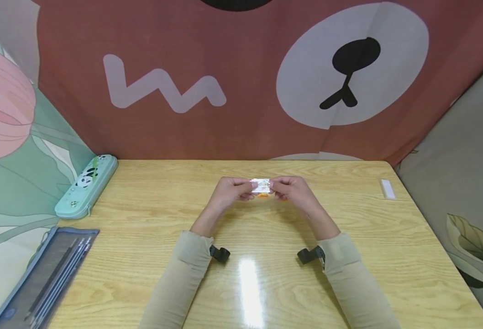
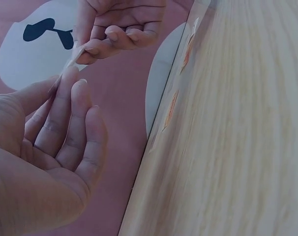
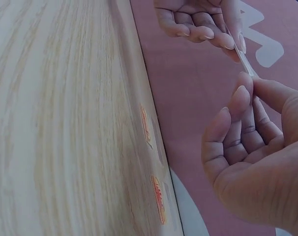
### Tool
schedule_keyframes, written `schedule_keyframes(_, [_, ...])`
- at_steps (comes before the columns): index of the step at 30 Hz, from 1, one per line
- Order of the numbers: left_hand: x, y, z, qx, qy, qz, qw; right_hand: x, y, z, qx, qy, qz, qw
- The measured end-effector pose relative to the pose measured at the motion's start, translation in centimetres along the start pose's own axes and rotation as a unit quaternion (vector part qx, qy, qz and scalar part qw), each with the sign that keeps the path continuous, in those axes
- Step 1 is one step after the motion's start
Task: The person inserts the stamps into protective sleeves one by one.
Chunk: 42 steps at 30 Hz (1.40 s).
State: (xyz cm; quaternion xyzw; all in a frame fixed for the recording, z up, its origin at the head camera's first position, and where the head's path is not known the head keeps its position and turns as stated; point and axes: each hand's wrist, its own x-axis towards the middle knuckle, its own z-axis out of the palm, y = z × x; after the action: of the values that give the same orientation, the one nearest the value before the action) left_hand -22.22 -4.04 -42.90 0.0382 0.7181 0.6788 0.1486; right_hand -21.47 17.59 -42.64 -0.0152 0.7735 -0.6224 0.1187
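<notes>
Both hands hold one small flat, shiny white rectangular piece (image 1: 260,185) above the table, in front of the chest. My left hand (image 1: 231,189) pinches its left end between thumb and forefinger. At the other end, my right hand (image 1: 292,189) has the same pinch. Edge-on in the left wrist view, the white piece (image 2: 76,56) looks thin as a sheet. The other fingers of each hand curve loosely below it. Beneath the hands lie two small orange-and-red printed pieces with clear margins, one (image 3: 146,125) beside the other (image 3: 159,199).
A mint pencil case (image 1: 87,185) with a panda print lies at the table's left back corner. In front of it is a blue-edged mesh pouch (image 1: 56,278) holding several pencils. A white eraser-like block (image 1: 387,188) lies at the right. A red-brown printed cloth (image 1: 241,132) hangs behind the table.
</notes>
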Motion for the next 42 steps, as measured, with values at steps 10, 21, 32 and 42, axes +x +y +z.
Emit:
schedule_keyframes(10, [0.3,-0.2,-0.6,-0.005,0.026,-0.002,0.9997,0.6,-0.6,0.9,-0.004,0.014,0.007,0.9999])
schedule_keyframes(21, [0.4,0.0,-0.3,-0.002,0.024,-0.011,0.9996,0.6,-0.7,1.1,-0.009,0.025,0.017,0.9995])
schedule_keyframes(32, [0.6,-0.3,-0.3,0.006,0.023,-0.014,0.9996,0.4,-0.4,0.9,-0.008,0.028,0.011,0.9995])
schedule_keyframes(42, [0.9,-0.8,-1.7,0.027,0.022,-0.027,0.9990,0.2,-0.1,-0.9,-0.038,0.034,0.017,0.9986])
